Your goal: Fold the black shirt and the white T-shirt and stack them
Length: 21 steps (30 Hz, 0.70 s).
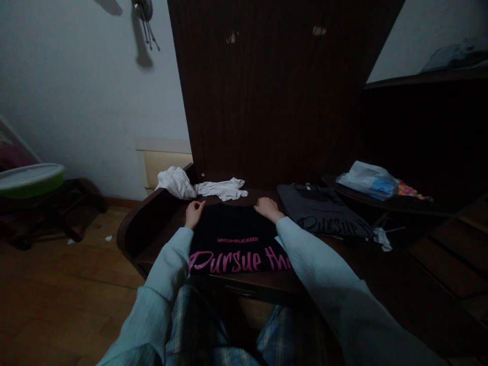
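As black shirt (236,229) lies flat, left hand (194,212), right hand (268,207) clamp far corners.

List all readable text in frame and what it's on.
"UNCOMPLICATED": small pink capitals on the black T-shirt.
"Pursue th": large pink script below it, rest hidden by the right sleeve.
"Pursue": dark script on the grey T-shirt, rest unreadable.
Plastic bag: print too blurred to read.

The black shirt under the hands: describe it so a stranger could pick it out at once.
Find the dark desk before the brown cabinet. The black shirt lies at its front edge, the left hand and right hand on its far edge. Unlike the grey shirt to its right, its lettering is bright pink.
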Tool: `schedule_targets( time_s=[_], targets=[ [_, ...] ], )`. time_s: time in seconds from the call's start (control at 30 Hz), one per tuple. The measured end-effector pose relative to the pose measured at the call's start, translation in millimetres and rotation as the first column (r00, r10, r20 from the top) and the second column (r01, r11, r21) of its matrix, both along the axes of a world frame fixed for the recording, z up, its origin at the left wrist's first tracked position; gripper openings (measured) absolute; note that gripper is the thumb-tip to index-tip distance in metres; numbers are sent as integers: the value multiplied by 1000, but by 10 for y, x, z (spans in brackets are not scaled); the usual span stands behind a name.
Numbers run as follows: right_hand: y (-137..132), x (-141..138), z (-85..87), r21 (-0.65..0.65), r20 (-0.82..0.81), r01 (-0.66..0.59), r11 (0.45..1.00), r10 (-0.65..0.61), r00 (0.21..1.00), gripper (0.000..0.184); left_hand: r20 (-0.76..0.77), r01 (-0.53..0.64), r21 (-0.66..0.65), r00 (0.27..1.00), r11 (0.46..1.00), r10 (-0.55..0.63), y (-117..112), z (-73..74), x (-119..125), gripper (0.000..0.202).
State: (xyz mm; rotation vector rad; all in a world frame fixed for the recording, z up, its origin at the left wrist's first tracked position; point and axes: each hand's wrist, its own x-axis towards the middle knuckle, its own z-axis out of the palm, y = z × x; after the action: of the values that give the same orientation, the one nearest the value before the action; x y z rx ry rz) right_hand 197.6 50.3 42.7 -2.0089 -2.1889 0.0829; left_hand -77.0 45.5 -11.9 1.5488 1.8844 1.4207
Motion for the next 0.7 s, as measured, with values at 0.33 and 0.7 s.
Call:
schedule_targets(
  time_s=[0.33, 0.7],
  targets=[
    [-55, -64, -226, 104, -66, 27, 994, -20, 998, 28, 4, 139, -34, 990, 990, -139, 0, -12, 38, 20],
    [-81, -10, -333, 150, -94, -58, 987, 73, 993, 26, 5, 117, -44, 993, 992, -117, 22, -5, 21, 18]
  ],
)
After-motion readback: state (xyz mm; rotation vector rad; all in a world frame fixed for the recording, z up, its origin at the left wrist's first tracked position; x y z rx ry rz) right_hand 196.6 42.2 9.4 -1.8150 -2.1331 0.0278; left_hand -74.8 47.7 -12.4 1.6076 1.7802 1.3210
